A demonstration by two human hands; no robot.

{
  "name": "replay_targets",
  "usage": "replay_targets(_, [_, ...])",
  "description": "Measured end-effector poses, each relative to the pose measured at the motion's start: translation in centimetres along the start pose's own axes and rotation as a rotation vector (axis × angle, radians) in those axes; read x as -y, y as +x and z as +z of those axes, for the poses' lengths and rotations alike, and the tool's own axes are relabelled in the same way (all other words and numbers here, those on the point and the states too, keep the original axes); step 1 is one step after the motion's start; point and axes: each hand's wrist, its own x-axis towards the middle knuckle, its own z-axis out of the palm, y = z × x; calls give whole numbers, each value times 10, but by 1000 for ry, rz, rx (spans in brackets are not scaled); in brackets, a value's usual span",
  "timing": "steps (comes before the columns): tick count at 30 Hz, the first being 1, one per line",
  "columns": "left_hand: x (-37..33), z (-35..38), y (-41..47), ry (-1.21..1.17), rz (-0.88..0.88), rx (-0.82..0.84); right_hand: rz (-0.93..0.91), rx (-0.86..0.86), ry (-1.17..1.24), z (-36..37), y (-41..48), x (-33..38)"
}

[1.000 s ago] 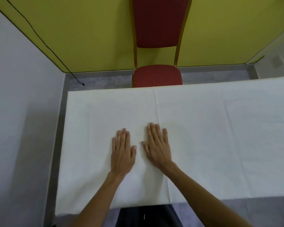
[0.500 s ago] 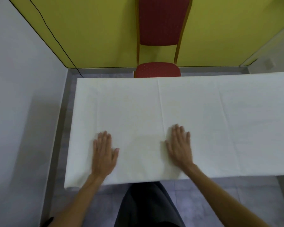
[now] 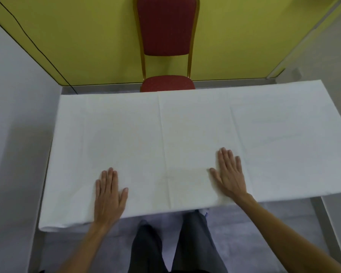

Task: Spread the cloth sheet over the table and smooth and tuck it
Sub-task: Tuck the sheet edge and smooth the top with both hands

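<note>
A white cloth sheet (image 3: pixel 185 134) lies flat across the whole table, with faint fold creases running front to back. The table itself is hidden beneath it. My left hand (image 3: pixel 108 196) presses palm-down on the sheet near the front edge, left of the centre crease, fingers straight. My right hand (image 3: pixel 229 174) lies flat on the sheet to the right of that crease, fingers straight and slightly spread. Both hands are wide apart.
A red chair with a gold frame (image 3: pixel 166 46) stands behind the table against a yellow wall (image 3: pixel 87 36). A grey wall (image 3: pixel 12 115) runs close along the table's left side. My legs (image 3: pixel 171 243) stand at the front edge on a grey floor.
Both hands slid apart from the middle of the sheet, the left one leftward and toward the front edge, the right one rightward. The view pulled back, showing more of the table.
</note>
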Motion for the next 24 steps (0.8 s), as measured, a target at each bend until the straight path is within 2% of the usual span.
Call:
replay_targets(3, [-45, 3, 1, -52, -9, 0, 10, -8, 69, -5, -5, -18])
replay_targets(6, [-132, 23, 9, -101, 90, 52, -197, -23, 89, 2, -16, -5])
replay_targets(9, [-206, 46, 22, -89, 115, 76, -255, -58, 96, 2, -17, -22])
replay_targets(14, [-272, 64, 37, -28, 4, 90, -205, -55, 68, -8, -5, -121])
replay_targets(18, [-311, 74, 42, -14, 46, 94, -128, -49, 69, -17, 0, -192])
replay_targets(22, [-348, 81, 49, -22, 1, 96, -23, -40, 37, -23, 7, -249])
replay_targets(24, [-359, 83, 52, -25, 62, 108, 51, -28, 54, -28, 11, -274])
